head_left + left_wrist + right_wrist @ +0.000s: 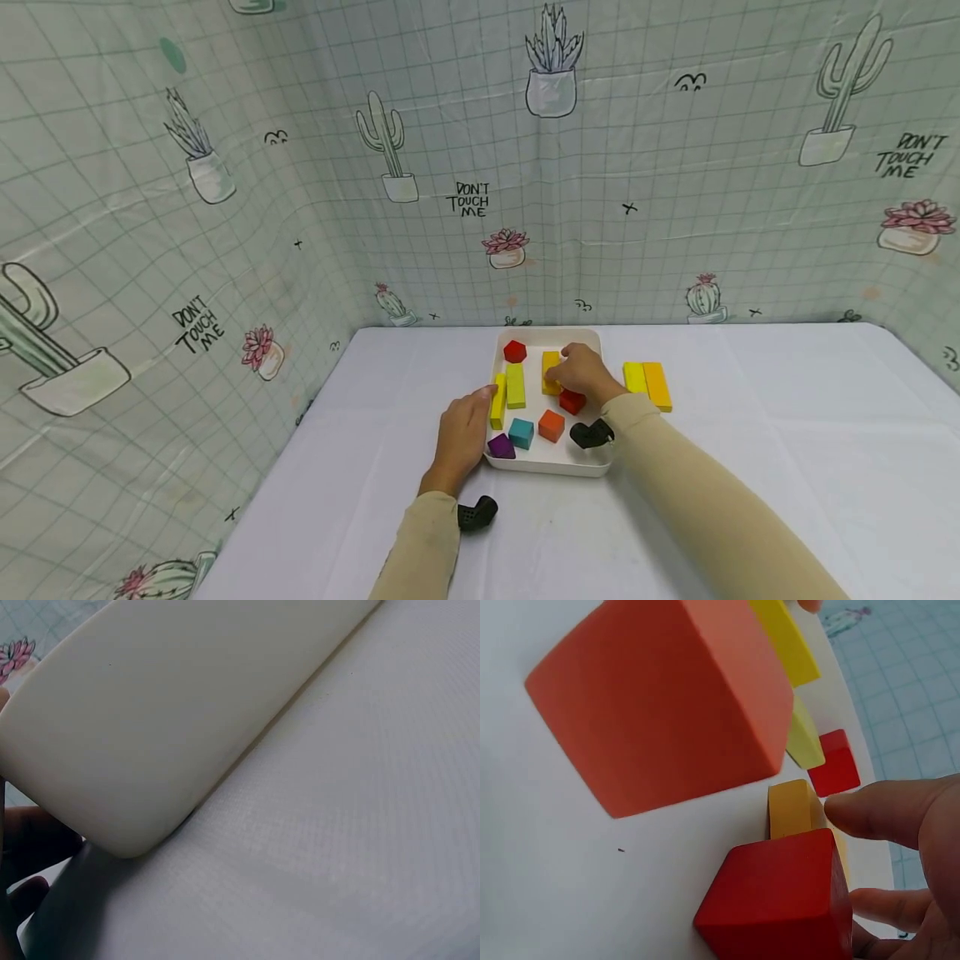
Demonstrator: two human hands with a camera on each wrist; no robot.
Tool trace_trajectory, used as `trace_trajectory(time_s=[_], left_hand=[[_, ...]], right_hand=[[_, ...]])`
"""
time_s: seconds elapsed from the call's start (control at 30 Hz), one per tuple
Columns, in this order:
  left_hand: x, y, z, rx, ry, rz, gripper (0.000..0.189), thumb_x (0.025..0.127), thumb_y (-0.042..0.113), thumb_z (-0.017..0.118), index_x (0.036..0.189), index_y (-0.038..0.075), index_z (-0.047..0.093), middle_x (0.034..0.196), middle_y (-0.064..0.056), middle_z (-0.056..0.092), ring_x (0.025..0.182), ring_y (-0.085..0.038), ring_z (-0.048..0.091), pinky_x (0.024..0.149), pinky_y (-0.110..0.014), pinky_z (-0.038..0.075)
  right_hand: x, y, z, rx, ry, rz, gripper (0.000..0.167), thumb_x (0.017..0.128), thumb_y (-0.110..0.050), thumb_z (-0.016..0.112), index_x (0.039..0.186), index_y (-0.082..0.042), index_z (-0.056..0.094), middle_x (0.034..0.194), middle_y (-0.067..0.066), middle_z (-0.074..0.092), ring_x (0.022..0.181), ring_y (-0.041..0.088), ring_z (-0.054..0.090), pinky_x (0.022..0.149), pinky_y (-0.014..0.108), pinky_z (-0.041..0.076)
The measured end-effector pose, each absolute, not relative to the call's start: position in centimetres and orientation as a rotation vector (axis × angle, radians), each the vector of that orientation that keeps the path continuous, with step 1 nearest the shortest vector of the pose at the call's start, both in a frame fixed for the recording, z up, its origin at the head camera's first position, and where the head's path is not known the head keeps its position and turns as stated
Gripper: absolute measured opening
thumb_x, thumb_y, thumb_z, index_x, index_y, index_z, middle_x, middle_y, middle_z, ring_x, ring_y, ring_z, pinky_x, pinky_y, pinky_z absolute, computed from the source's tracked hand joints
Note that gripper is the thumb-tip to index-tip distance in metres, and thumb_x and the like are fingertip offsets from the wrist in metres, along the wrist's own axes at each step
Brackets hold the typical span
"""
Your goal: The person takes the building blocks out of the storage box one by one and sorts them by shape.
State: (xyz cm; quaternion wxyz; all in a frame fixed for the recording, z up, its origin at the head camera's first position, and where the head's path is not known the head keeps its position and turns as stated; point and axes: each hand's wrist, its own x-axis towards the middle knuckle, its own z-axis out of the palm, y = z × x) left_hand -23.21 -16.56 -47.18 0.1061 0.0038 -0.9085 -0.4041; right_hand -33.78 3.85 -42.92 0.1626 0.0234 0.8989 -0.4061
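Observation:
A shallow white tray (pixel 551 468) holds several coloured blocks. Along its left side lies my left hand (pixel 462 429), thumb over the rim beside a narrow yellow block (pixel 498 402) and the other fingers against the outside wall; the left wrist view shows the tray's wall (pixel 165 712) close up. Inside the tray, my right hand (pixel 588 373) pinches an orange-yellow block (pixel 551 367) between thumb and fingers. Near that hand are a red block (pixel 572 402) and an orange cube (pixel 660 712). A lime-yellow block (pixel 515 386) lies left of the pinched one.
A red hexagonal block (pixel 515 351) lies at the tray's far end. Nearer are a blue cube (pixel 521 432) and a purple block (pixel 502 447). Right of the tray, on the white table (pixel 787 467), lie a yellow block (pixel 634 377) and an orange-yellow block (pixel 657 386).

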Motion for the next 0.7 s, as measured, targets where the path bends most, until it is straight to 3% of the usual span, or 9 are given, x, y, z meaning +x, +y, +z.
trace_trajectory(time_s=[0.43, 0.57, 0.7], left_hand=[[-23.22, -16.48, -46.99, 0.006, -2.696, -1.166, 0.056, 0.108, 0.051, 0.027, 0.139, 0.019, 0.062, 0.132, -0.005, 0.064, 0.110, -0.026, 0.056, 0.102, -0.049, 0.044], [-23.23, -16.46, -47.04, 0.007, -2.695, -1.179, 0.057, 0.108, 0.051, 0.027, 0.139, 0.019, 0.062, 0.133, -0.005, 0.064, 0.110, -0.026, 0.056, 0.102, -0.050, 0.044], [-23.32, -16.47, -47.25, 0.010, -2.695, -1.172, 0.059, 0.108, 0.053, 0.025, 0.139, 0.019, 0.062, 0.133, -0.004, 0.063, 0.110, -0.026, 0.056, 0.102, -0.049, 0.044]], right_hand=[[-33.68, 3.44, -43.10, 0.034, 2.621, -1.070, 0.070, 0.090, -0.025, 0.071, 0.147, 0.003, 0.042, 0.136, 0.023, 0.052, 0.108, 0.032, 0.052, 0.097, 0.042, 0.051], [-33.61, 3.24, -43.06, 0.032, 2.639, -1.040, 0.060, 0.090, -0.025, 0.071, 0.137, 0.005, 0.050, 0.118, 0.020, 0.058, 0.096, 0.029, 0.056, 0.080, 0.033, 0.055], [-33.49, 2.95, -43.01, 0.011, 2.674, -0.981, 0.045, 0.088, -0.027, 0.072, 0.117, 0.005, 0.056, 0.093, 0.016, 0.060, 0.077, 0.026, 0.057, 0.061, 0.027, 0.047]])
